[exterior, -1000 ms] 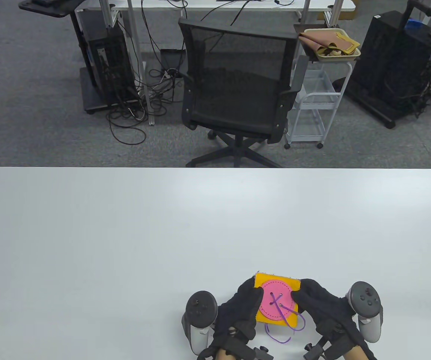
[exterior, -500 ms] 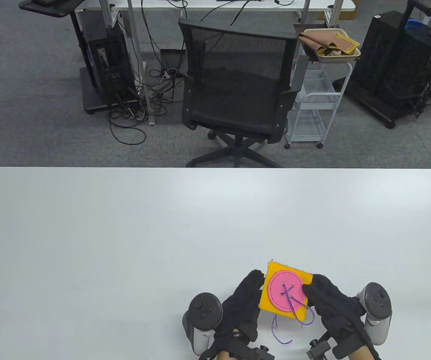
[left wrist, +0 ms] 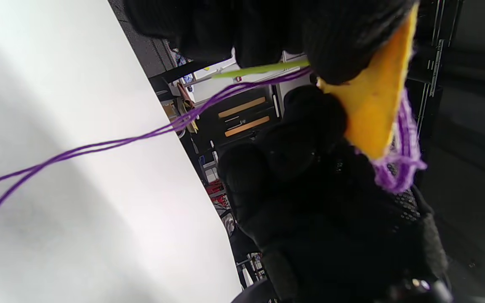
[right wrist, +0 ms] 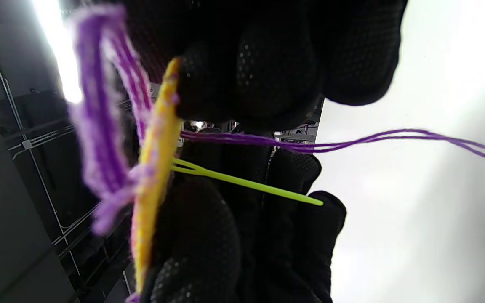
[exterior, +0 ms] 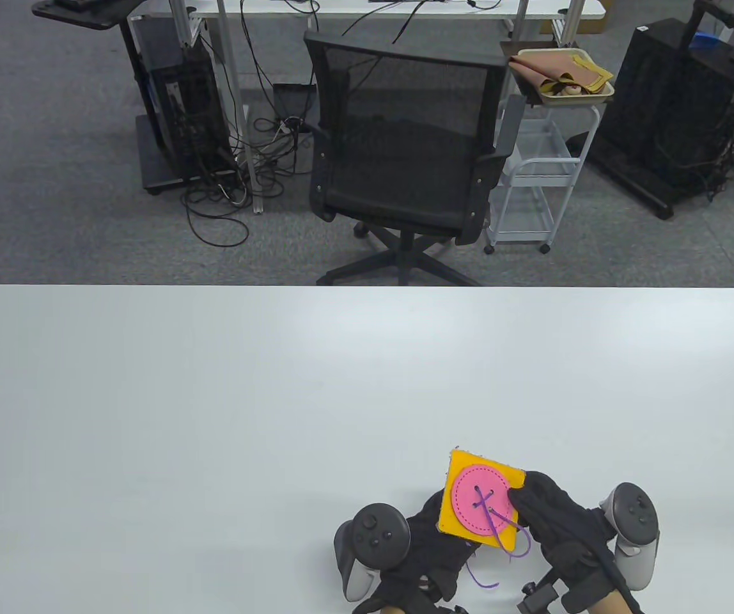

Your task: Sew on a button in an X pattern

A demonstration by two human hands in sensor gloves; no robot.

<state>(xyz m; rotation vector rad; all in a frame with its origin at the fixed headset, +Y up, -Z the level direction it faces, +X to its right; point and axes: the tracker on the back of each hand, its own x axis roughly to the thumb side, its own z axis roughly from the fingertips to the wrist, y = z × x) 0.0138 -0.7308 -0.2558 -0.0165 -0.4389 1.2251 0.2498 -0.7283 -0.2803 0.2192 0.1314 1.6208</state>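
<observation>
A yellow felt square [exterior: 510,481] with a pink round button [exterior: 469,501] is held tilted above the table's near edge. Purple thread [exterior: 486,501] crosses the button and loops below it. My right hand [exterior: 549,511] pinches the square's right edge, fingers [right wrist: 267,63] on its back. My left hand [exterior: 434,550] lies under the square, its fingers [left wrist: 267,25] curled against the back. A green needle [right wrist: 246,183] sticks out of the square's back [right wrist: 154,168] along the left fingers [right wrist: 301,219]. A pinch on it is not clear.
The white table [exterior: 213,396] stretches away from the hands. A loose thread tail [exterior: 483,579] lies on it at the near edge. Behind the table stand a black office chair [exterior: 405,128] and a white cart [exterior: 533,185].
My left hand let go of the square's left edge and slid under it. The right hand kept its grip and carried the square slightly right and away, tilting it.
</observation>
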